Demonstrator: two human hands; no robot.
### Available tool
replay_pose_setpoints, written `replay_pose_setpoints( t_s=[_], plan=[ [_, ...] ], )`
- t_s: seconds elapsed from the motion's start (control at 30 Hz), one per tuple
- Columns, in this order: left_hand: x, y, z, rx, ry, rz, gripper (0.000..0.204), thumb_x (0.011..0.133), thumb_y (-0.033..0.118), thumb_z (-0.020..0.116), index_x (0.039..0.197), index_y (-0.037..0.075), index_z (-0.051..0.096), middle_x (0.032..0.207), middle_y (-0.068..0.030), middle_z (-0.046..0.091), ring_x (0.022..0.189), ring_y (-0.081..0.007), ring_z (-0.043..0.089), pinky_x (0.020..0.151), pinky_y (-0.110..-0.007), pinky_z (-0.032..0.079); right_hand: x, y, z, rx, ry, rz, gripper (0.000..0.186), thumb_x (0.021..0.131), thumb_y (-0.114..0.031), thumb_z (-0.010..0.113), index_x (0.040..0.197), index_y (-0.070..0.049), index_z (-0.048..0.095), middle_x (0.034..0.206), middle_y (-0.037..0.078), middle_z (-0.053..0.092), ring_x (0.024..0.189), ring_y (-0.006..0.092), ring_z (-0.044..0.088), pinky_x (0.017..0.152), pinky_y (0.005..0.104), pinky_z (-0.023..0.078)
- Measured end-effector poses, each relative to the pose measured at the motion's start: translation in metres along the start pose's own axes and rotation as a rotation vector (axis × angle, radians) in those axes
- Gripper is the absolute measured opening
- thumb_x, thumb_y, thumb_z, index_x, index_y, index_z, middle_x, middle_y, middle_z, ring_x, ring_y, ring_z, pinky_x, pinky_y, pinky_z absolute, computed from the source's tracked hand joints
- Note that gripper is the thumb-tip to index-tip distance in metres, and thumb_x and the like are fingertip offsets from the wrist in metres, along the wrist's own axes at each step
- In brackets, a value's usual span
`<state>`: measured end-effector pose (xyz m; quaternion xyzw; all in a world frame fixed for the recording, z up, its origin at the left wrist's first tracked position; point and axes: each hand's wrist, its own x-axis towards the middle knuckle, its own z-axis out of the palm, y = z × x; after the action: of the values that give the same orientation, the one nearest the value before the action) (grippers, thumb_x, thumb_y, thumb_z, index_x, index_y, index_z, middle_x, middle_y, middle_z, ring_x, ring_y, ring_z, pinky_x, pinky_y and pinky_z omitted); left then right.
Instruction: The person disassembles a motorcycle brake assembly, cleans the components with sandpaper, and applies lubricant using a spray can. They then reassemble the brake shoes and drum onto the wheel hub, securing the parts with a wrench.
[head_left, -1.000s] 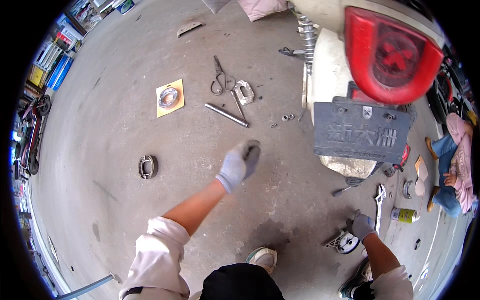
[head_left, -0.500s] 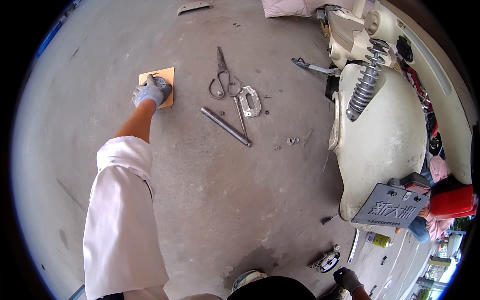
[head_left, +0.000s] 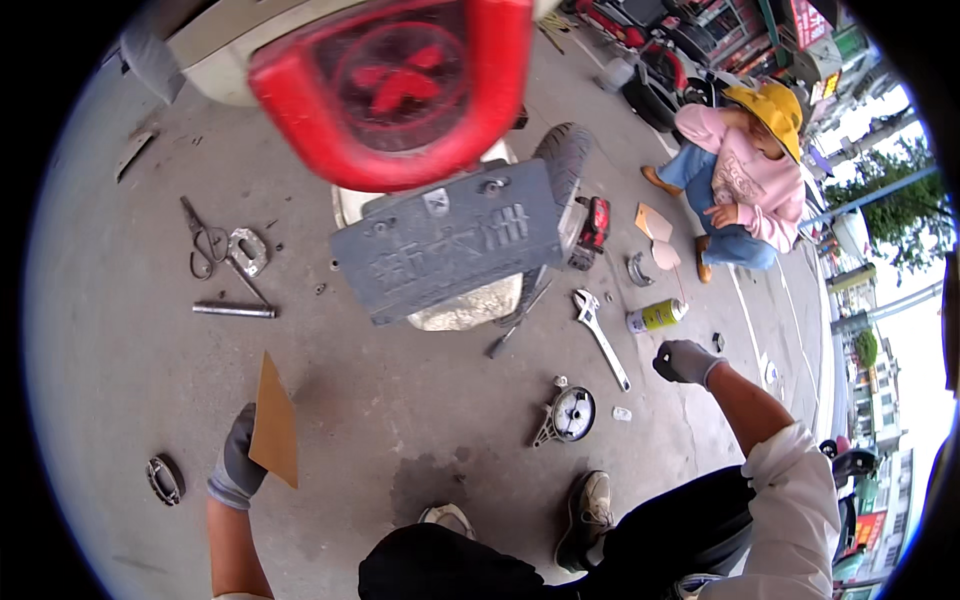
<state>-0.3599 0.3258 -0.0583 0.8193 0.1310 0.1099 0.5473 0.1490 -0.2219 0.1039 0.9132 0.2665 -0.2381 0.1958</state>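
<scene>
My left hand (head_left: pixel 240 455), in a grey glove, grips a stiff tan sheet (head_left: pixel 272 425) that stands on edge above the floor. Whether it is card or sandpaper cannot be made out. Beside that hand, a ring-shaped pair of brake shoes (head_left: pixel 164 480) lies on the concrete. My gloved right hand (head_left: pixel 686 362) is raised with curled fingers; anything inside them is hidden. It is nearest a yellow-green spray can (head_left: pixel 657 316) with a thin red straw. Between my hands lies a round brake plate (head_left: pixel 573 413) with a metal arm.
Ahead stands a scooter with a red tail light (head_left: pixel 400 85) and dark plate (head_left: pixel 450 240). An adjustable wrench (head_left: pixel 602 338), a screwdriver (head_left: pixel 515 325), scissors (head_left: pixel 205 240) and a metal tube (head_left: pixel 234 310) lie around it. A person (head_left: pixel 745 180) in a yellow hat squats at the right.
My view has swung right. My left hand has left the brake shoes on the floor and now lifts the tan sheet. My right hand and forearm have come further into view.
</scene>
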Motion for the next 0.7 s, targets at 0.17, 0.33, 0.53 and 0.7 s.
replay_pose_setpoints(
  t_s=[0.17, 0.33, 0.53, 0.7],
  plan=[
    [0.075, 0.116, 0.144, -0.405, -0.550, 0.032, 0.038, 0.091, 0.008, 0.066, 0.129, 0.003, 0.065, 0.141, -0.0187, 0.057, 0.130, -0.0356, 0.054, 0.108, -0.042, 0.043, -0.019, 0.009, 0.035, 0.023, -0.114, -0.059, 0.036, 0.092, -0.039, 0.062, 0.101, -0.006, 0.069, 0.092, 0.021, 0.072, 0.091, 0.0419, 0.069, 0.079, 0.0481, 0.053],
    [0.139, 0.186, 0.190, -0.397, -0.811, -0.010, 0.046, 0.095, 0.013, 0.063, 0.139, 0.002, 0.057, 0.145, -0.0176, 0.053, 0.130, -0.0333, 0.053, 0.108, -0.042, 0.043, -0.039, -0.021, 0.129, 0.237, -0.162, -0.150, 0.039, 0.096, -0.038, 0.060, 0.105, 0.000, 0.064, 0.086, 0.025, 0.070, 0.087, 0.0442, 0.069, 0.077, 0.0512, 0.053],
    [0.176, 0.219, 0.215, -0.076, -0.853, -0.243, 0.044, 0.097, 0.012, 0.060, 0.139, 0.000, 0.054, 0.143, -0.0173, 0.053, 0.125, -0.0281, 0.055, 0.104, -0.039, 0.045, -0.013, -0.073, 0.205, 0.737, 0.305, -0.059, 0.049, 0.097, -0.036, 0.064, 0.133, -0.005, 0.054, 0.100, 0.026, 0.068, 0.091, 0.0470, 0.067, 0.079, 0.0548, 0.054],
    [0.177, 0.231, 0.268, 0.051, -0.797, -0.152, 0.042, 0.100, 0.011, 0.056, 0.141, 0.000, 0.051, 0.137, -0.0127, 0.056, 0.119, -0.0235, 0.057, 0.103, -0.036, 0.047, 0.019, -0.046, 0.211, 0.665, 0.203, -0.185, 0.028, 0.086, -0.014, 0.065, 0.112, -0.004, 0.063, 0.103, 0.022, 0.066, 0.098, 0.0405, 0.067, 0.082, 0.0504, 0.055]
  ],
)
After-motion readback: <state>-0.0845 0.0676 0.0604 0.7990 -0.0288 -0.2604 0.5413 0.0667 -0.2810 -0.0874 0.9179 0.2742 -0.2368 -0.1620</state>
